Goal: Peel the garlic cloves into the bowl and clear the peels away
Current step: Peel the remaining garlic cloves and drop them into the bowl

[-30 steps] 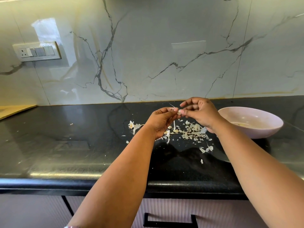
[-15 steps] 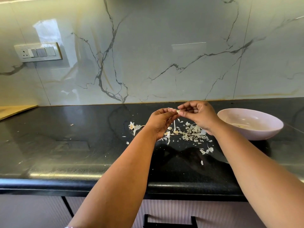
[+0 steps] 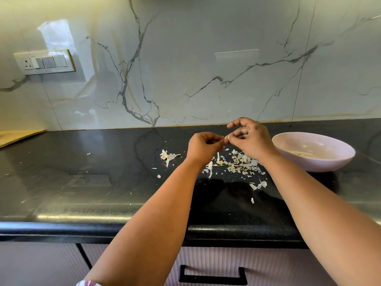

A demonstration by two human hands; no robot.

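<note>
Both hands meet above the black counter point(image 3: 82, 182), a little left of the pale pink bowl point(image 3: 338, 159). My left hand point(image 3: 203, 148) and my right hand point(image 3: 250, 139) pinch a small garlic clove point(image 3: 226, 138) between their fingertips; only its pale tip shows. My right index finger sticks up, away from the clove. A heap of papery garlic peels point(image 3: 237, 165) lies on the counter under the hands. A few pale peeled pieces lie at the bottom of the bowl.
A separate clump of peel point(image 3: 167, 156) lies left of the heap, and loose flakes point(image 3: 257, 185) are scattered toward the front edge. A marble backsplash with a switch plate point(image 3: 44, 61) stands behind. A wooden surface point(image 3: 18, 136) meets the counter at far left.
My hands stayed together on the clove and rose slightly. My right index finger has lifted off it and points upward.
</note>
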